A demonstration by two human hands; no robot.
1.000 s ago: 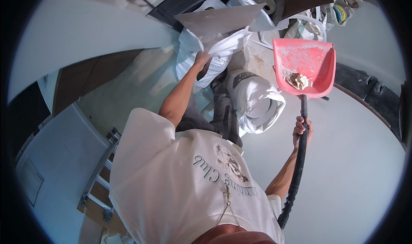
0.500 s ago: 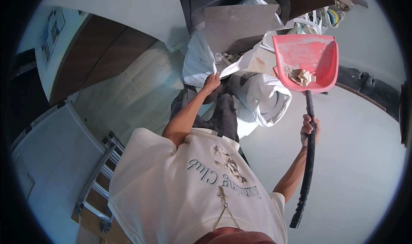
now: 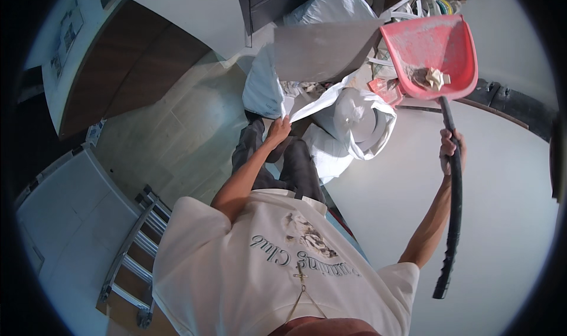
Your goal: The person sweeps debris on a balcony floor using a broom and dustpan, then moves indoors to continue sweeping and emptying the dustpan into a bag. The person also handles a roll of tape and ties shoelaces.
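left arm: the bare left forearm (image 3: 247, 172) slants upward and inward from the bent elbow, crossing in front of the body toward the midline. the wrist is nearly straight; the bare left hand (image 3: 279, 130) is drawn into a pinching grip, fingertips pointing away from the torso. right arm: the bare right forearm (image 3: 432, 221) extends forward and outward, well apart from the left. the bare right hand (image 3: 447, 152) forms a closed fist, its fingers curled and stacked in a row; the thumb cannot be clearly distinguished.
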